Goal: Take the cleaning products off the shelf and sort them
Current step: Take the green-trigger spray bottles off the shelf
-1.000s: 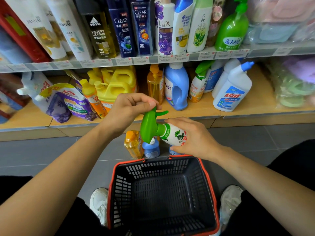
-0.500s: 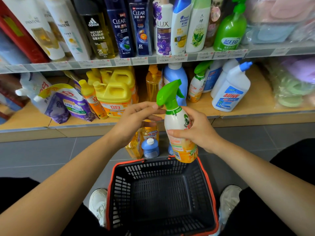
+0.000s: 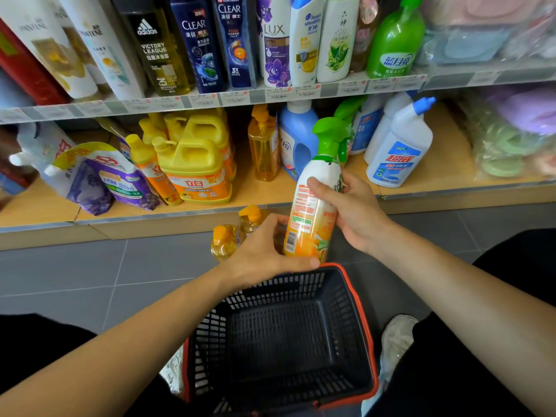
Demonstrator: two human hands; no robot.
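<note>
The left hand (image 3: 264,254) hid the base of the spray bottle (image 3: 311,206) and part of two yellow bottles (image 3: 224,240) standing on the floor behind it. The top-shelf bottles were cut off at the frame's edge, and the wrapped goods at right were too blurred to name. The right hand (image 3: 356,212) curled its fingers round the bottle's middle, thumb across the label. The left cupped the lower end, thumb under the base. The bottle hung nearly upright, green head up, over the far rim of the basket (image 3: 356,311), whose slatted bottom showed in full.
</note>
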